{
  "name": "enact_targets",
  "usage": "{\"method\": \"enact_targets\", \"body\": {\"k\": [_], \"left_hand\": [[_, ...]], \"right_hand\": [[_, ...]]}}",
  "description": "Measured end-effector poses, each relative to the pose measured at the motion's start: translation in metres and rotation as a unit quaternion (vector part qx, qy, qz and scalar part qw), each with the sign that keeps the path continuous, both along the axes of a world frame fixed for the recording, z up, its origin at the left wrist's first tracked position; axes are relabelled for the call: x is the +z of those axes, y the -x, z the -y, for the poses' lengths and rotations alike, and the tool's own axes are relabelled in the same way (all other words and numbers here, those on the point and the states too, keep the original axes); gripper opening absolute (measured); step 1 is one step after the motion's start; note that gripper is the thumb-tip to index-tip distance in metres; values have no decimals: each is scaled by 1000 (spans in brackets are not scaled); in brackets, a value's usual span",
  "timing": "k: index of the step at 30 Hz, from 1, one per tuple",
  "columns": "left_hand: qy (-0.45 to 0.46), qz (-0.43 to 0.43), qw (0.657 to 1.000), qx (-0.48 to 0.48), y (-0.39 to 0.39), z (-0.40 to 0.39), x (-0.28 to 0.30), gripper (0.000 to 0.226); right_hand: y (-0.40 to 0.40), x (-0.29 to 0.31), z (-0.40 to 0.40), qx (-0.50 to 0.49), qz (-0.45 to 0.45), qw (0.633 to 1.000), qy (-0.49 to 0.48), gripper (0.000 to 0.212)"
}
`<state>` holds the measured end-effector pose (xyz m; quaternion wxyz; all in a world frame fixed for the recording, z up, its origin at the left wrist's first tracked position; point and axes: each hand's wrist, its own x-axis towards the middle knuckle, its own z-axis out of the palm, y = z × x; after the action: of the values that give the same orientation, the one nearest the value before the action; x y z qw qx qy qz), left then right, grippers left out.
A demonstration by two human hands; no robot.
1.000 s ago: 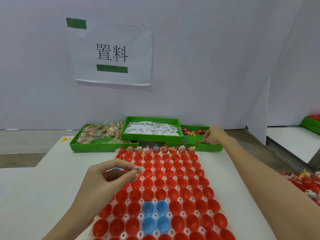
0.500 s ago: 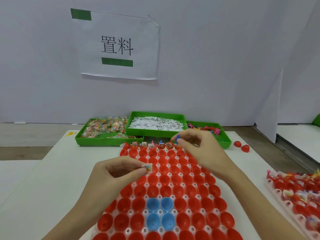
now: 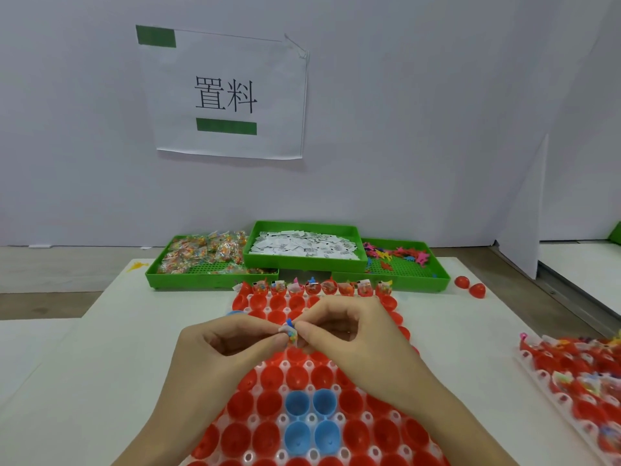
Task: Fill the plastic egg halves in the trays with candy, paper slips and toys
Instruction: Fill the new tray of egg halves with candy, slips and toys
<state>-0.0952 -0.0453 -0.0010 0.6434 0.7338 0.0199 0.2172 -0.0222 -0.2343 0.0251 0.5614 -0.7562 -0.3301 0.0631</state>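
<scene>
Nearest to the camera lies the egg tray [image 3: 400, 442], a clear tray on the white table [image 3: 84, 381], with rows of red egg halves [image 3: 268, 401] and four blue egg halves [image 3: 311, 420] just below the hands. Above the tray the left hand [image 3: 215, 351] and the right hand [image 3: 353, 334] meet, and their fingertips pinch together one small bundle [image 3: 291, 333]: a candy packet with colored beads, a white paper slip and a blue toy piece; the other fingers are curled loosely. To the right of the fingers a second tray [image 3: 578, 375] holds egg halves that are already filled. Beyond the fingers, the far row of egg halves [image 3: 312, 288] has items inside. Behind this row stand three green bins: the candy bin [image 3: 201, 277] on the left, the paper slip bin [image 3: 302, 264] raised in the middle, the toy bin [image 3: 406, 277] on the right. Two loose red halves [image 3: 470, 286] lie on the table at far right. The back is a pale wall [image 3: 420, 112] with a paper sign [image 3: 225, 95] showing two characters and green bars.
</scene>
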Motion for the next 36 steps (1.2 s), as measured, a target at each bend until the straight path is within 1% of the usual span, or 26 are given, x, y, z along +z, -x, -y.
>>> {"method": "enact_targets", "body": {"k": [2, 4, 8, 13, 16, 17, 18, 19, 20, 21, 22, 24, 27, 31, 34, 36], "left_hand": [[14, 0, 1000, 1, 0, 0, 0, 16], [27, 0, 1000, -9, 1, 1, 1, 15], [14, 7, 1000, -20, 2, 0, 4, 16], [-12, 2, 999, -31, 3, -2, 4, 16], [19, -29, 998, -44, 1, -5, 7, 14], [2, -30, 999, -17, -1, -10, 6, 12], [-60, -23, 998, 30, -4, -18, 3, 12], [-151, -18, 985, 85, -6, -27, 0, 11], [-236, -20, 962, 134, -7, -36, -2, 9], [-298, -27, 939, 171, -7, -44, -2, 9], [-337, -37, 921, 190, -7, -52, -2, 10], [-382, -51, 902, 195, -8, -62, -3, 13], [-438, -74, 882, 159, -9, -64, -4, 19], [-534, -123, 828, 121, -10, -58, -8, 35], [-573, -155, 799, 100, -11, -57, -10, 40], [-586, -161, 789, 92, -12, -57, -10, 40]], "right_hand": [[1, 1, 1, 11, -16, 1000, -9, 7], [1, 1, 2, 18, -34, 999, -18, 13], [0, 0, 4, 7, -35, 999, -13, 24], [0, -2, 5, 19, -1, 1000, 13, 16], [-3, -5, 6, 2, 3, 1000, 26, 15], [-5, -6, 5, -4, 5, 1000, 31, 14], [-7, -6, 5, -8, 5, 999, 34, 13], [-9, -7, 4, -10, 6, 999, 37, 12], [-12, -8, 2, -11, 8, 999, 40, 12], [-15, -8, 0, -12, 11, 999, 43, 11], [-18, -8, -2, -11, 14, 999, 47, 10], [-25, -6, -10, -8, 20, 998, 59, 9], [-36, -4, -27, -11, 36, 996, 87, 9], [-52, -2, -61, -18, 71, 990, 118, 12], [-62, -3, -86, -20, 103, 984, 146, 12], [-66, -6, -100, -13, 118, 979, 166, 13]]}}
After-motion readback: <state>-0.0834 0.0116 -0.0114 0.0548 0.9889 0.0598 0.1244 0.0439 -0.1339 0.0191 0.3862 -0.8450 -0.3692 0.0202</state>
